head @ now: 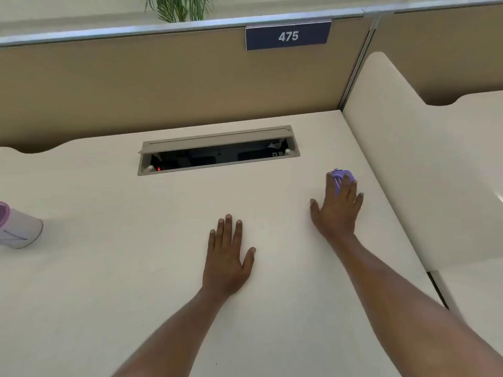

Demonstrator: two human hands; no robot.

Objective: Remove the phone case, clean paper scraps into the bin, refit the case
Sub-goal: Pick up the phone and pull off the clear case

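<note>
A purple phone case [339, 176] lies on the cream desk [109, 281] at the right, mostly hidden under my fingers. My right hand [337, 210] rests flat on top of it, fingers spread, covering all but its far end; whether a phone sits inside cannot be told. My left hand [227, 257] lies flat and open on the bare desk near the middle, holding nothing. At the left edge a small white bin [21, 229] with a pink rim lies tipped on its side. No paper scraps show.
An open cable tray [217, 153] is set into the desk behind my hands. A tan partition with a blue sign "475" [288, 36] runs along the back. A cream side divider [422, 164] rises at the right.
</note>
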